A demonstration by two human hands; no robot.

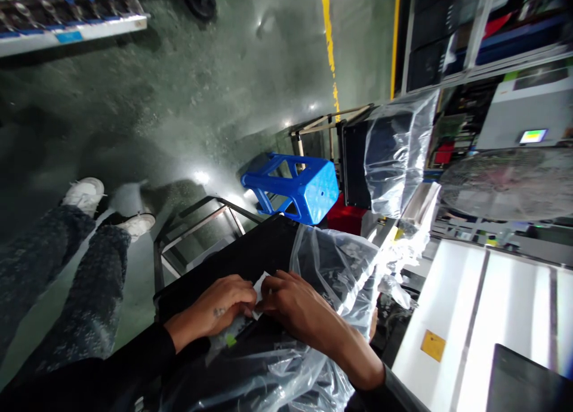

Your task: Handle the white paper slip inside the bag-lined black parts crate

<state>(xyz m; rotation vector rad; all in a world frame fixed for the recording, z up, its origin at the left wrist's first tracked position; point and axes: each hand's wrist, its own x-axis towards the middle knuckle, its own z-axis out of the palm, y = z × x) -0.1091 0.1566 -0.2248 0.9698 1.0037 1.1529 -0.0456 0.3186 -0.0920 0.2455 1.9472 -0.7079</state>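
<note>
Both of my hands meet over a black box [264, 245] partly covered with clear plastic sheeting [331, 263]. Between their fingertips is a small white piece of paper [260, 288]. My left hand [226, 304] is closed with its fingers pinched on the paper's left side. From the other side, my right hand [289, 298] grips the same piece with curled fingers. Below my left hand, a small clear bag-like piece with a bright green mark [230, 340] lies on the box. What is printed on the paper, if anything, cannot be made out.
A blue plastic stool [317, 191] stands beyond the box, beside another black box [356, 164] under plastic. A metal frame cart [192, 233] is at the left. Farther right are a large fan [505, 185] and a white surface [452, 292]. A person's legs [98, 286] show at left.
</note>
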